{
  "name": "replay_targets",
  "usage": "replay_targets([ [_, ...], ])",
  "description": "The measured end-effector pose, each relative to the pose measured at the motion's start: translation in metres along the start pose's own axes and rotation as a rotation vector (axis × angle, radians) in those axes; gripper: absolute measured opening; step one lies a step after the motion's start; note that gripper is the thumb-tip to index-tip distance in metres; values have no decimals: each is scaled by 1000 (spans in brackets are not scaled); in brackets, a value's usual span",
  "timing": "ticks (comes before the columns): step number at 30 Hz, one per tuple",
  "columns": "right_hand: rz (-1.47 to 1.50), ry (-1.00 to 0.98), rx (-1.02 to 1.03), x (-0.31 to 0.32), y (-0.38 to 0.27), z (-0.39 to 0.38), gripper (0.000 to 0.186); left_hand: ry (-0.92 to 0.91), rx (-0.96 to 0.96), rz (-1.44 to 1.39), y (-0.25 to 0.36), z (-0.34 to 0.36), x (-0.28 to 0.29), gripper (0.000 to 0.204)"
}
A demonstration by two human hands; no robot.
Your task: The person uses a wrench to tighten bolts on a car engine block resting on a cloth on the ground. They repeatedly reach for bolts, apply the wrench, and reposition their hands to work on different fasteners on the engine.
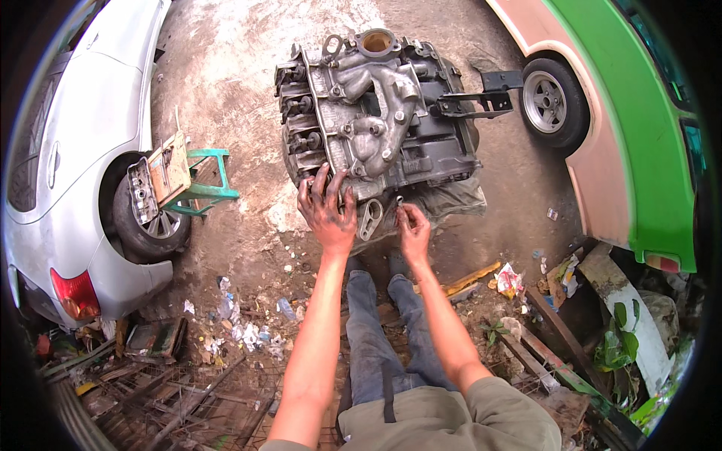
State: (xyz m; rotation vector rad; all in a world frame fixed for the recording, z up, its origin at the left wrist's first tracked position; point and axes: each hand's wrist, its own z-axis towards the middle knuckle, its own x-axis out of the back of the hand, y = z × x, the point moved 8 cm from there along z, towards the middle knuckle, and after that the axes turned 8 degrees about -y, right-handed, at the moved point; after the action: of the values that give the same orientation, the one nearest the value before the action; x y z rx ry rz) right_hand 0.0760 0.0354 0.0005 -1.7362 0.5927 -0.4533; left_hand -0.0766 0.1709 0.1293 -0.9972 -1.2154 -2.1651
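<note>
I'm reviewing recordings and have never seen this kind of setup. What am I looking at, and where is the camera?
No robot here: these are a person's bare hands, seen from above by a wide fisheye camera worn on the head, so straight edges bend.

A grey metal engine sits on the ground, a dark crumpled sheet showing under its near edge. The left hand is spread at its near left corner; the right hand pinches a small metal piece, too small to identify.

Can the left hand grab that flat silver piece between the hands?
Probably yes: the left hand is spread against the engine, close beside the silver piece, and nothing seems to block the way.
</note>
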Motion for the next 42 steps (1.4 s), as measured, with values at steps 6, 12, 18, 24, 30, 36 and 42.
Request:
replay_targets([
  [6, -981, -285, 487, 17, -83, 29, 20, 19, 9, -11, -1, 1, 1, 34],
  [12, -1130, -372, 528, 14, -95, 40, 22, 21, 6, -12, -1, 1, 1, 35],
  [18, -1253, -336, 580, 16, -101, 39, 21, 27, -2, -13, -1, 1, 1, 35],
  [24, -1345, -342, 623, 12, -102, 38, 20, -4, 6, -17, -1, 1, 0, 34],
  [30, -1337, -334, 608, 11, -101, 38, 19, 16, 8, -5, -2, 0, 0, 35],
  [36, -977, -168, 357, 26, -84, 34, 28, 28, 11, -12, -2, 1, 0, 34],
  [42, -720, 16, 204, 25, -54, 18, 36, 30, 6, -9, -1, 0, 0, 35],
])
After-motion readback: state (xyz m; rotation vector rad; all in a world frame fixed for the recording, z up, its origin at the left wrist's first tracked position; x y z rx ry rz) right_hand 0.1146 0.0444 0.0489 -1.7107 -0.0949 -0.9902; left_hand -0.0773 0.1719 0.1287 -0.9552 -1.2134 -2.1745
